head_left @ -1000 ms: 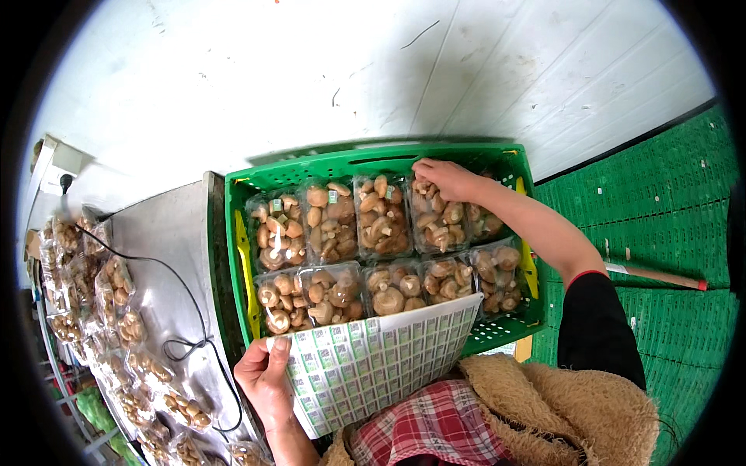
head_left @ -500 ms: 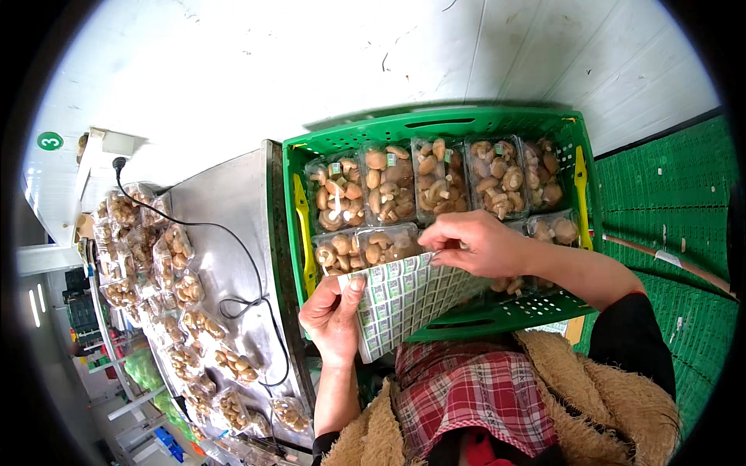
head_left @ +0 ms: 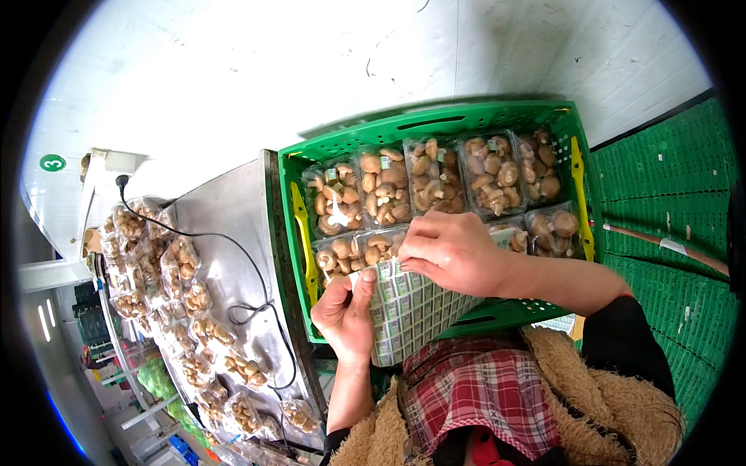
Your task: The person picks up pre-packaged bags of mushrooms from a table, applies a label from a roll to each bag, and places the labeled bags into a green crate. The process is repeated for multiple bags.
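My left hand [head_left: 343,317] grips the left edge of a sheet of small green-and-white labels [head_left: 412,311], thumb on top. The sheet tilts over the near side of a green plastic crate [head_left: 350,129]. My right hand [head_left: 451,250] is closed in a pinch at the sheet's upper edge, its fingertips on the top row of labels. Clear trays of brown mushrooms [head_left: 385,186] fill the crate in rows. Several far-row trays carry a small label [head_left: 385,162]. My right hand and the sheet hide part of the nearer row.
Left of the crate, a metal table [head_left: 225,202] holds many bagged mushrooms [head_left: 183,264]. A black cable [head_left: 252,260] loops across it from a wall socket [head_left: 118,161]. Green crates [head_left: 653,179] and a wooden pole [head_left: 668,247] are at the right. A white wall [head_left: 256,70] rises behind.
My right hand has shifted left along the sheet's upper edge, closer to my left hand. My left hand and the sheet have moved slightly right in the view.
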Demonstrator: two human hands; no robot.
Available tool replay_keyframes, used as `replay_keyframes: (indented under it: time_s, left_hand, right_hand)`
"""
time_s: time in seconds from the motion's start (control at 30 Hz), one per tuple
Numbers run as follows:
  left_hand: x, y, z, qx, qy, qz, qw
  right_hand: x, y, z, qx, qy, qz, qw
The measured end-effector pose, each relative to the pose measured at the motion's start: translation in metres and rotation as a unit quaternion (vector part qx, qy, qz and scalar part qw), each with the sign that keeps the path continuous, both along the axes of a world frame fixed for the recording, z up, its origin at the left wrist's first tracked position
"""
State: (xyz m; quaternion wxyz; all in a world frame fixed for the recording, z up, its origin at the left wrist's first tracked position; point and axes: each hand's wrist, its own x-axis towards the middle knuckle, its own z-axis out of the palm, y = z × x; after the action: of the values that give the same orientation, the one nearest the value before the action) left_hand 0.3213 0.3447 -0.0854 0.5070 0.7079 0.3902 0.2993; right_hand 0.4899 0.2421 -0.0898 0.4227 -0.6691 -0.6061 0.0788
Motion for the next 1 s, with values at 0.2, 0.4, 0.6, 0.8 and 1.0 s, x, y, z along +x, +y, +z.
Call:
replay_keyframes:
  time_s: [0.2,0.4,0.6,0.8,1.0]
  left_hand:
    - [0.010,0.001,-0.005,-0.091,0.008,0.045,0.995]
    - [0.016,0.003,-0.016,-0.175,-0.026,0.048,0.983]
    - [-0.008,0.010,-0.001,-0.169,-0.032,0.078,0.982]
    - [-0.022,0.013,0.002,-0.184,-0.054,0.028,0.981]
    - [-0.043,0.028,0.008,-0.103,-0.032,0.096,0.990]
  right_hand:
    - [-0.009,-0.009,-0.007,0.027,-0.134,-0.031,0.990]
    - [-0.011,-0.027,-0.013,0.014,-0.100,-0.001,0.995]
    - [0.156,-0.094,0.002,-0.298,0.170,-0.122,0.932]
    - [0.243,-0.111,-0.106,-0.509,-0.067,-0.213,0.831]
    - [0.232,-0.109,-0.091,-0.417,-0.242,-0.294,0.826]
